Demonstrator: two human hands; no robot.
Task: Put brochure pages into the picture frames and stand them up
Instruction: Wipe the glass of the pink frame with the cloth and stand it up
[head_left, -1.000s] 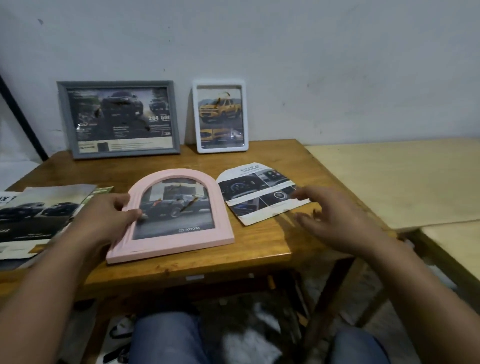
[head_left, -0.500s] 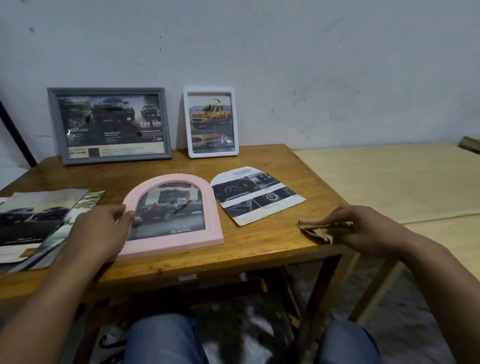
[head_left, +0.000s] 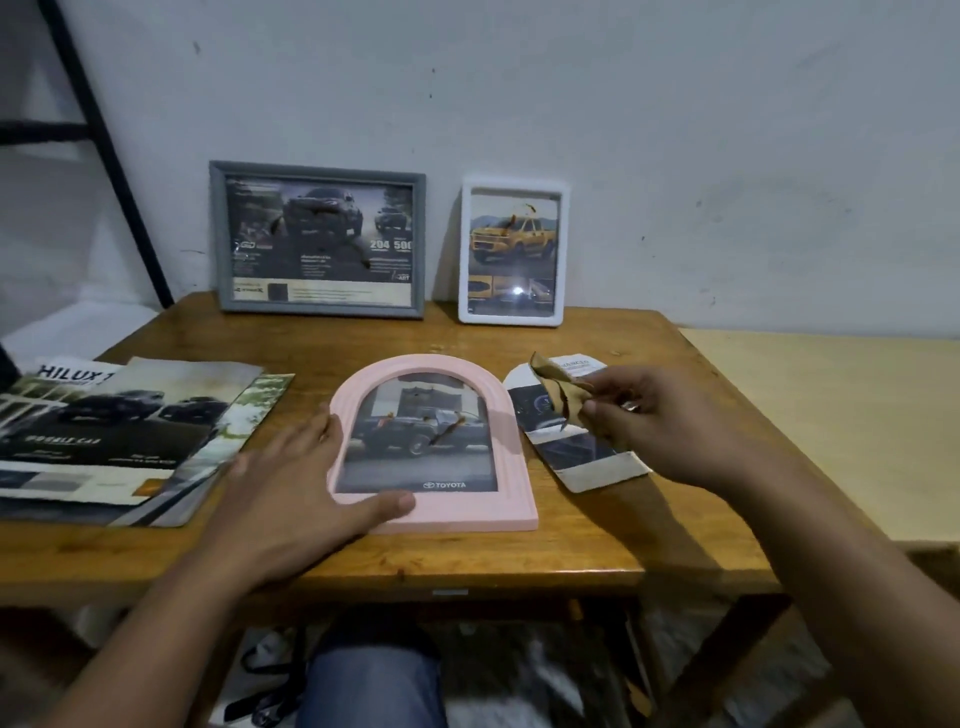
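Flat on the brown wooden table (head_left: 597, 540) lies the pink arched picture frame (head_left: 511, 488) with a truck page inside; the left hand (head_left: 291, 493), fingers spread, presses its edge at 9 o'clock. At 3 o'clock, the right hand (head_left: 654, 415) pinches a crumpled brown paper scrap (head_left: 558, 389) above a cut arch-shaped brochure page (head_left: 587, 462).

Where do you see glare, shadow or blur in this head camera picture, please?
Head view: a bright glare spot on the white frame glass near its bottom; the right hand casts a soft shadow on the table; the floor beneath is blurred and dim; the wide lens bends the edges.
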